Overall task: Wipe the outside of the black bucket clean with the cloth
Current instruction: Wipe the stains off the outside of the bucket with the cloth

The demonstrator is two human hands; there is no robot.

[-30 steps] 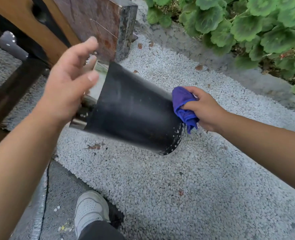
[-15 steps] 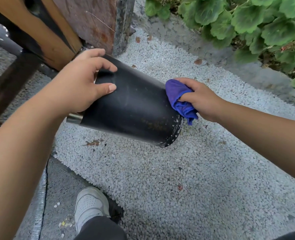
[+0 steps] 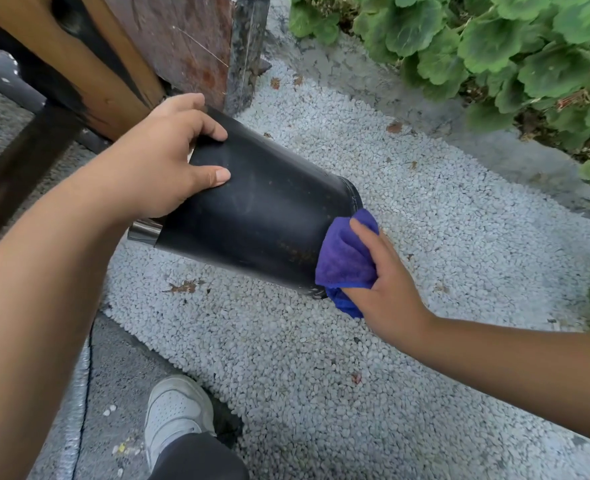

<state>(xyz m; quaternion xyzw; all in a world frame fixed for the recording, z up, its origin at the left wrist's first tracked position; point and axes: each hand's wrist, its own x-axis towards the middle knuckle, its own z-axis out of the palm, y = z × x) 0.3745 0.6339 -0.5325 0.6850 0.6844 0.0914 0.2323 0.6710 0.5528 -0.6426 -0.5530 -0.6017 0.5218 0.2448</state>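
Nearest of all, a white shoe (image 3: 177,415) stood on the dark paving at the edge of the pale gravel (image 3: 338,375). Above the gravel the person held the black bucket (image 3: 262,216) on its side in the air, its shiny rim toward them and its narrower bottom end pointing away to the right.

The left hand (image 3: 163,161) gripped the bucket near the rim end, fingers curled over the top of the wall and the thumb pressed flat on the near side. The right hand (image 3: 378,282) clutched the bunched purple cloth (image 3: 344,261), fingers wrapped round it, and pressed it against the lower side of the wall right at the bottom end.

The wiping looked well under way, with the cloth working the bottom end. Brownish specks showed on the wall just beside the cloth, so that patch seemed not yet done. The next move, I reckoned, called for firm rubbing over those specks, then a turn of the bucket by the left hand to bring an unwiped side round.

Beyond the bucket stood a wooden beam (image 3: 89,60) and a rusty slab (image 3: 189,39), with green leaves (image 3: 494,46) at the far right.
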